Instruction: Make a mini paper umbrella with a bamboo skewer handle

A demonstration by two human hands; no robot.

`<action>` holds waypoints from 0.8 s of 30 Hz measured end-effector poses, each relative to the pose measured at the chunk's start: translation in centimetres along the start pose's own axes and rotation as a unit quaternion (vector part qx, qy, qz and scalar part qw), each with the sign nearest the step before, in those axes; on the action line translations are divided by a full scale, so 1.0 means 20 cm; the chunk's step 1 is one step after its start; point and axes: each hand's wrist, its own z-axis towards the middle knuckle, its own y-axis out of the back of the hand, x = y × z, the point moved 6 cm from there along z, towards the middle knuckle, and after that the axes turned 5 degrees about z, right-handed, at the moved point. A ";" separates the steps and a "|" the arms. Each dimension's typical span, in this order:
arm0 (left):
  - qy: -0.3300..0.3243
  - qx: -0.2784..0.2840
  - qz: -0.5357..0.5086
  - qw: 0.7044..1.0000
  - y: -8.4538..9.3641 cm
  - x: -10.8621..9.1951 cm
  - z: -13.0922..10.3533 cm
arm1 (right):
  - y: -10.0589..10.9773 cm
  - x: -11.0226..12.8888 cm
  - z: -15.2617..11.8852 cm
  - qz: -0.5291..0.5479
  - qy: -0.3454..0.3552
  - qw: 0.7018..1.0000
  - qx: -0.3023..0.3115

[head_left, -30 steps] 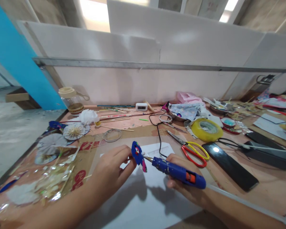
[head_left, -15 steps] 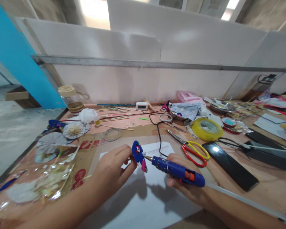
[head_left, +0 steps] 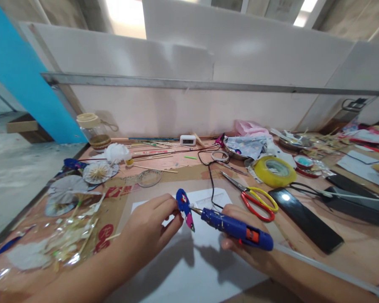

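My left hand (head_left: 156, 216) pinches a small blue patterned piece (head_left: 183, 205) with pink and white on it, held up above white paper (head_left: 189, 269). Whether it is fabric or paper I cannot tell. Wrapped in my right hand (head_left: 240, 219) is a blue glue gun (head_left: 232, 225) with an orange part on its side and a clear glue stick (head_left: 322, 264) running out of its back. The metal nozzle points left and meets, or nearly meets, the right side of the blue piece, beside a small white bit.
Scissors (head_left: 260, 202), a yellow tape roll (head_left: 274, 171) and a black phone (head_left: 306, 219) lie to the right. Pleated rosettes (head_left: 97, 172), a plastic bag (head_left: 69, 240) and a lidded jar (head_left: 94, 132) are at left. A white digital clock (head_left: 188, 140) stands near the wall.
The blue piece has turned a little in my left fingers, so it shows narrower. The glue gun has stayed almost in place, its nozzle still at the piece.
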 end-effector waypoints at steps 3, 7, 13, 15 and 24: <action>0.005 0.002 -0.003 1.000 0.00 0.00 -0.01 | 0.00 0.00 0.00 -0.005 0.004 1.000 -0.004; 0.007 0.004 -0.008 1.000 0.00 0.01 0.00 | 0.00 0.00 0.00 0.000 0.006 1.000 -0.013; 0.004 0.002 -0.008 1.000 0.00 0.01 0.00 | 0.00 -0.01 -0.01 0.009 -0.003 1.000 -0.003; 0.007 0.004 -0.008 1.000 -0.01 0.01 0.00 | 0.00 0.00 -0.01 0.009 0.005 1.000 -0.004; 0.001 0.001 -0.005 1.000 0.01 0.00 0.00 | 0.00 0.00 0.00 -0.002 0.010 1.000 0.009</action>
